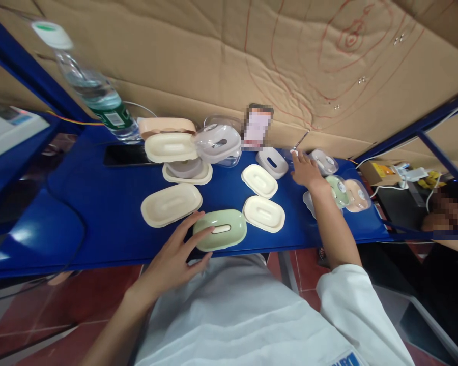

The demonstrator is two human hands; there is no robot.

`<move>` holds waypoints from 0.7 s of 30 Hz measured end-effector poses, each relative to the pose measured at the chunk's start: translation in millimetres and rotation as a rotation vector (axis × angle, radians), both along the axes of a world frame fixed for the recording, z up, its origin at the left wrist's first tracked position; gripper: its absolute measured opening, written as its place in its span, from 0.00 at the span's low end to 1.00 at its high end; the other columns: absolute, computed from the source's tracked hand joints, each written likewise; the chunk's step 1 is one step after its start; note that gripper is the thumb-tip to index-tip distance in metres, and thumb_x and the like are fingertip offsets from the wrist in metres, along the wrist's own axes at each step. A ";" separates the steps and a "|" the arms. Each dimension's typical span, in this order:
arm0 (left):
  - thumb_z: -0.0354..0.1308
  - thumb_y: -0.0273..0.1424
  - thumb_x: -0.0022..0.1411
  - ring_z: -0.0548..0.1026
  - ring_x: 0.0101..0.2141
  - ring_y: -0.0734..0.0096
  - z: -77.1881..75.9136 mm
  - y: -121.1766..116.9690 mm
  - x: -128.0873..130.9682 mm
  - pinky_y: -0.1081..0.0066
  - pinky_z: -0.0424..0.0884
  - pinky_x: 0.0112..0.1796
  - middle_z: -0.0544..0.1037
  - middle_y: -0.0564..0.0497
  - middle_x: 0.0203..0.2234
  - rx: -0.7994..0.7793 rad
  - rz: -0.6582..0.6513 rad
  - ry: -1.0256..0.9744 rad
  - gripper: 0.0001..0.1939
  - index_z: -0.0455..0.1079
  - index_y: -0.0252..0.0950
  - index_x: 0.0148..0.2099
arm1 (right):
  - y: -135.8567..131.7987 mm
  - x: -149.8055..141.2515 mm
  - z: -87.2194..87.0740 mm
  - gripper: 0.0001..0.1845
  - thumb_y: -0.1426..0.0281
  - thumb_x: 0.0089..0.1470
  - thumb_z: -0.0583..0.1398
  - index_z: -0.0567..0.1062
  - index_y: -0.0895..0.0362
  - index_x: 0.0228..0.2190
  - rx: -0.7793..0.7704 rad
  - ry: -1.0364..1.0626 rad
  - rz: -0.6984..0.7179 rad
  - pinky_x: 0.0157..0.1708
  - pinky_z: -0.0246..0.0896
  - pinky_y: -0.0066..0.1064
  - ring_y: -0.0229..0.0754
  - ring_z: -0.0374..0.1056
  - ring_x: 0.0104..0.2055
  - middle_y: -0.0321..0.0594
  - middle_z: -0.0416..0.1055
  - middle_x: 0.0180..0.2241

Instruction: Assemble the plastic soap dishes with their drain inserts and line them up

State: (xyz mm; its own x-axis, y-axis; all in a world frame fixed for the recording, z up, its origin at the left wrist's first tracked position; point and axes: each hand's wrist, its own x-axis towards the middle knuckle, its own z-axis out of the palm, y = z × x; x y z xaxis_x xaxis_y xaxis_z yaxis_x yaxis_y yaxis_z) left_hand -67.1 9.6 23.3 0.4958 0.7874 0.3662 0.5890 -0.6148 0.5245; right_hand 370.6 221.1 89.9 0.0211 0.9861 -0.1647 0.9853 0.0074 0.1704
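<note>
A light green oval case part (pixel 236 233) with a slot in its top sits near the table's front edge. My left hand (pixel 177 251) is around its left end, index finger over the slot and thumb at the near edge. My right hand (pixel 308 170) reaches to the back right, its fingers apart over a clear plastic piece with a small white patch (pixel 294 152) at a fingertip. Whether it touches that piece I cannot tell. Cream oval trays (pixel 171 205), (pixel 265 213), (pixel 260 181) lie around the green part. Beside the right hand is a grey slotted case part (pixel 273 163).
Stacked cream, peach and grey parts (pixel 171 147) and clear covers (pixel 219 142) stand at the back. Clear-covered grey (pixel 323 162), green (pixel 338 190) and peach (pixel 356 195) cases lie right. A water bottle (pixel 112 116) and phone (pixel 257 127) stand by the cardboard wall (pixel 198 61).
</note>
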 end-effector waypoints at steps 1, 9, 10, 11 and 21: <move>0.61 0.33 0.74 0.65 0.73 0.49 -0.3 0.3 -0.7 0.52 0.69 0.69 0.62 0.39 0.72 -0.008 -0.006 -0.011 0.26 0.65 0.44 0.71 | 1.2 0.4 -2.7 0.48 0.69 0.63 0.58 0.46 0.65 0.78 -0.017 -0.007 -0.017 0.74 0.45 0.67 0.69 0.48 0.79 0.65 0.49 0.78; 0.64 0.38 0.74 0.71 0.68 0.52 -3.8 2.4 -4.7 0.56 0.74 0.66 0.65 0.42 0.69 -0.077 -0.007 -0.062 0.28 0.65 0.48 0.72 | 0.0 19.6 -2.5 0.58 0.51 0.61 0.68 0.47 0.56 0.78 -0.017 0.058 -0.050 0.72 0.49 0.66 0.73 0.45 0.79 0.63 0.40 0.80; 0.64 0.39 0.74 0.70 0.69 0.51 -3.6 2.6 -4.6 0.55 0.74 0.66 0.64 0.42 0.70 -0.091 -0.002 -0.058 0.28 0.64 0.48 0.72 | 2.5 23.8 -1.4 0.60 0.49 0.60 0.69 0.46 0.56 0.78 -0.045 0.084 -0.055 0.73 0.48 0.65 0.72 0.44 0.80 0.63 0.39 0.80; 0.64 0.39 0.74 0.69 0.70 0.49 -3.3 2.8 -4.3 0.55 0.74 0.66 0.62 0.42 0.72 -0.106 0.004 -0.051 0.29 0.64 0.48 0.73 | 5.0 27.8 -0.3 0.61 0.48 0.59 0.69 0.47 0.56 0.78 -0.073 0.105 -0.056 0.73 0.48 0.64 0.71 0.44 0.80 0.63 0.41 0.79; 0.64 0.44 0.73 0.68 0.71 0.50 -4.1 3.2 -4.9 0.52 0.71 0.68 0.62 0.46 0.73 -0.243 0.025 -0.002 0.32 0.60 0.53 0.74 | 2.1 39.9 -1.2 0.56 0.47 0.54 0.73 0.59 0.50 0.74 -0.025 0.235 -0.124 0.68 0.57 0.67 0.72 0.63 0.71 0.62 0.55 0.73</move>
